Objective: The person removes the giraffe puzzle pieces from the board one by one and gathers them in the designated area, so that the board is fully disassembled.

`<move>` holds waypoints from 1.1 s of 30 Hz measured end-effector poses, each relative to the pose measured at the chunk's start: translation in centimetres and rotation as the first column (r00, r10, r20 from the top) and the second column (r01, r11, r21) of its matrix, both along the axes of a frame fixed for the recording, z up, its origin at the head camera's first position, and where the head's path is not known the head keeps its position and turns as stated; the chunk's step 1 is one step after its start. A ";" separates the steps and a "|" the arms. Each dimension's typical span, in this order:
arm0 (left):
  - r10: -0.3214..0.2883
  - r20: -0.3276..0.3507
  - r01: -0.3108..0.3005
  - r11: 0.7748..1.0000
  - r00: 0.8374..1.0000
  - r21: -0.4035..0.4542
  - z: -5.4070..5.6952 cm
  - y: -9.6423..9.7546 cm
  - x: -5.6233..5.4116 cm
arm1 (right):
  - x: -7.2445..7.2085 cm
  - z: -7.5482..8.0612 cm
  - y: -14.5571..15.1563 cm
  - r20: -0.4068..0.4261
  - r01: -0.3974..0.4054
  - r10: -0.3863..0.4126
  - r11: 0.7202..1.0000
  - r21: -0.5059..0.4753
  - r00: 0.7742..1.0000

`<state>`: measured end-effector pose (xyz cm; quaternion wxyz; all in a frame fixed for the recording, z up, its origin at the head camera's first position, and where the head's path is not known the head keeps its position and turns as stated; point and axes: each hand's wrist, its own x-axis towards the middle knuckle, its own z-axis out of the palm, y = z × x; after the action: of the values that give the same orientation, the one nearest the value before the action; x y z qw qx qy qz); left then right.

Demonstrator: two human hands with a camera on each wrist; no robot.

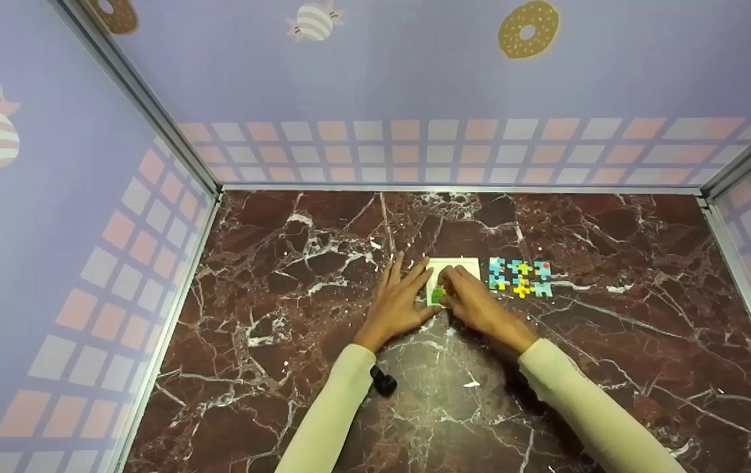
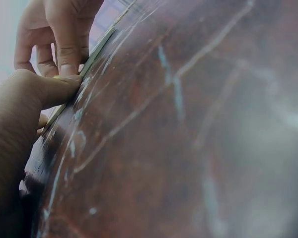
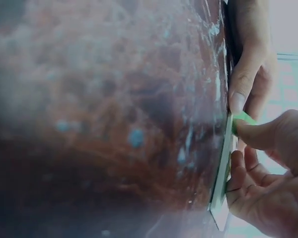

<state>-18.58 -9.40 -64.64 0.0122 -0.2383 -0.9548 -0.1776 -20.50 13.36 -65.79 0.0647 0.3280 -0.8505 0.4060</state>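
Observation:
A shallow cream puzzle tray [image 1: 471, 262] lies flat on the marbled table in the head view. My left hand [image 1: 396, 303] rests along its left side, fingers spread, with the thumb at the tray's near left corner. Over the tray, my right hand [image 1: 477, 303] has its fingers curled and pinches a green puzzle piece [image 1: 437, 295] at that same corner. From the right wrist, the green piece [image 3: 243, 118] appears tilted above the tray's rim [image 3: 220, 181], under the right thumb. The fingers hide part of the tray's inside.
Several loose blue and yellow puzzle pieces [image 1: 521, 268] lie in two rows to the right of the tray. Patterned lilac panels [image 1: 375, 79] border the table [image 1: 270, 263] at the back and sides. A small black object [image 1: 384, 381] is at the left sleeve.

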 end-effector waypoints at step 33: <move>0.000 0.023 0.001 1.000 1.000 -0.004 0.1 0.1 0.0 | 3.4 4.2 8.2 0.160 0.201 -0.180 0.971 -0.128 0.971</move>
<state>-18.55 -9.32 -64.59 0.0007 -0.2365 -0.9552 -0.1781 -17.14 21.52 -61.63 0.0638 0.2082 -0.8493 0.4809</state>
